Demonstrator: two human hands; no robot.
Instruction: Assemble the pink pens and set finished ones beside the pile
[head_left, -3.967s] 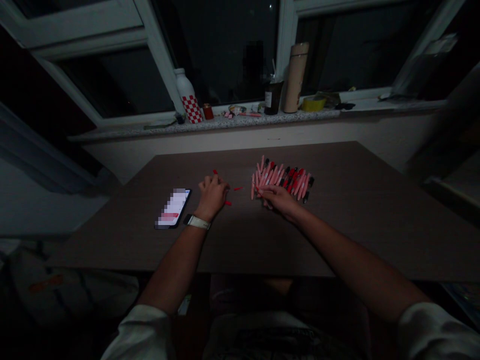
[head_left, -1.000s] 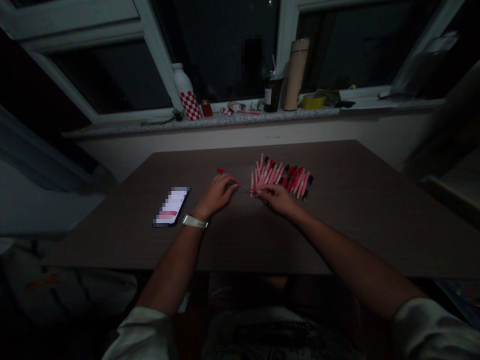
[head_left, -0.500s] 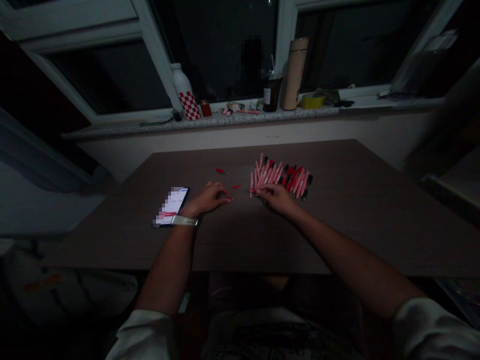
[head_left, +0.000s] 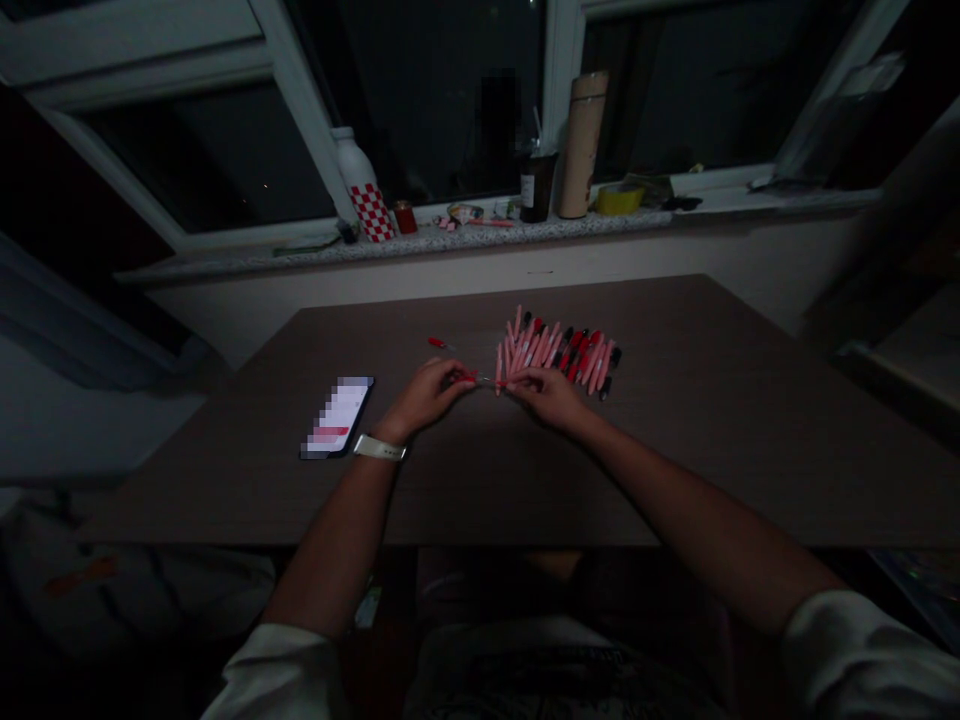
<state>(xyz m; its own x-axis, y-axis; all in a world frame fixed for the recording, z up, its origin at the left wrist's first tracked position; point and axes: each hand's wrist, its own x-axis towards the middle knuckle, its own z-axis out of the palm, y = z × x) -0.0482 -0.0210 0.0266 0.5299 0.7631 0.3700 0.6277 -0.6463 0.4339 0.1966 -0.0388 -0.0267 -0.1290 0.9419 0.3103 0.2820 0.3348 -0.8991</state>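
My left hand (head_left: 429,393) is closed in a pinch over the table, fingertips on a small slim red piece (head_left: 471,376). Facing it, my right hand (head_left: 553,393) pinches another thin red piece (head_left: 503,383), partly hidden by the fingers. A narrow pale, shiny part (head_left: 484,380) spans the short gap between the two; whether it joins both I cannot tell. Just beyond my right hand lies a pile of pink pens (head_left: 544,342) with red and black pieces among them. One more red piece with a thin pale tip (head_left: 437,343) rests behind my left hand.
A lit phone (head_left: 339,418) lies on the brown table (head_left: 525,480), left of my wrist. On the windowsill stand a checkered bottle (head_left: 367,195), a small red jar (head_left: 405,217), a dark cup (head_left: 535,190), a tan flask (head_left: 584,145) and a yellow tape roll (head_left: 619,200).
My left hand has moved right and slightly away from me, onto where a red piece lay on the table. The gap between my hands has narrowed. My right hand has barely moved.
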